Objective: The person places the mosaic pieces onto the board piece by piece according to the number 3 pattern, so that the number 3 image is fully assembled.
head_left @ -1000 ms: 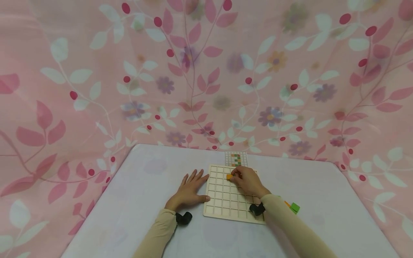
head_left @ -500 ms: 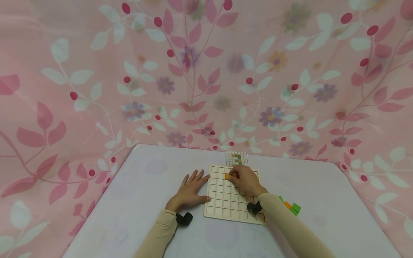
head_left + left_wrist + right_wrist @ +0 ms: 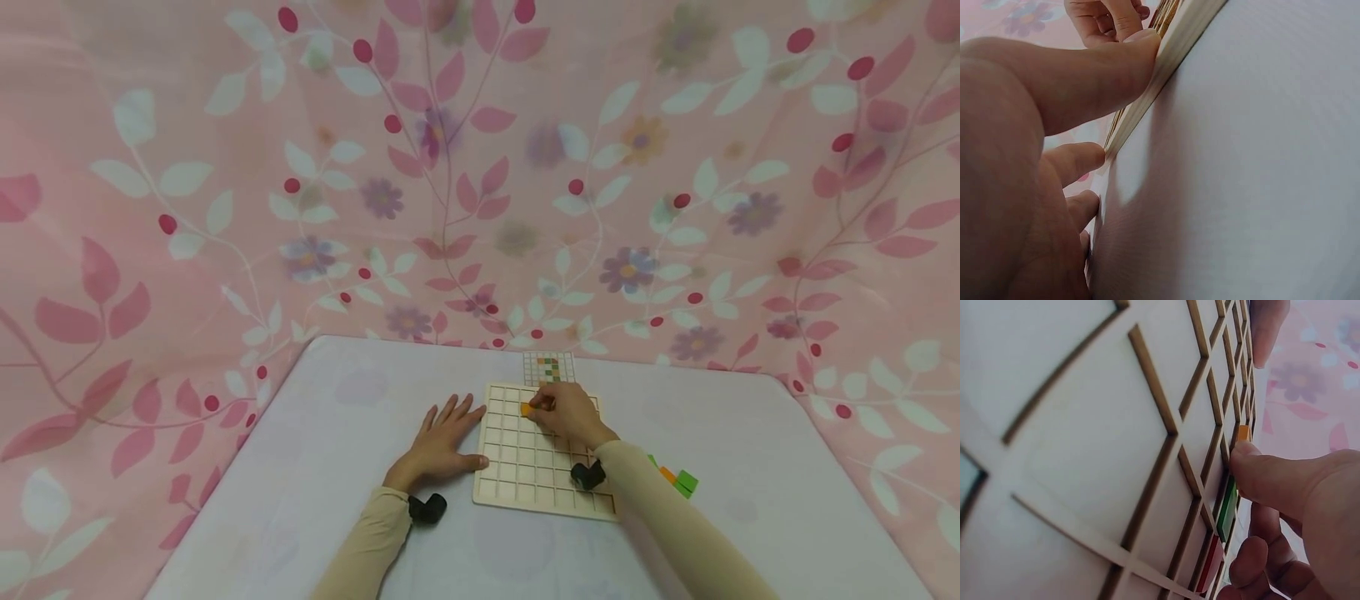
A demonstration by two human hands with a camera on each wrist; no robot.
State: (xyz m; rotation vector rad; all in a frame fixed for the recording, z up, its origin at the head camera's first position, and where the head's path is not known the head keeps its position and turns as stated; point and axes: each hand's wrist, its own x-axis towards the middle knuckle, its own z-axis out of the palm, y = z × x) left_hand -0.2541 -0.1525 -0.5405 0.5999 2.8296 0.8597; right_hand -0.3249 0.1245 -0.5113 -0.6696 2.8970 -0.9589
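Note:
A pale wooden grid board (image 3: pixel 517 467) lies on the table. My right hand (image 3: pixel 572 414) is over its upper part, thumb and fingers pinching a small orange tile (image 3: pixel 526 409) at a cell near the far edge. In the right wrist view the thumb tip touches the orange tile (image 3: pixel 1243 433). A green tile (image 3: pixel 1227 509) and a red tile (image 3: pixel 1211 565) sit in cells beside it, partly hidden by the fingers. Flat on the table, my left hand (image 3: pixel 441 442) has its fingers spread, with thumb and index finger touching the board's left edge.
A gridded pattern card (image 3: pixel 566 367) with coloured squares lies just beyond the board. Right of the board, partly behind the right sleeve, are loose tiles, including a green tile (image 3: pixel 686 481) and an orange one (image 3: pixel 667 474). A floral curtain (image 3: pixel 480 208) hangs behind the table.
My right hand has shifted slightly left with the orange tile. More of the loose tiles now shows past the right sleeve. The left hand stays against the board.

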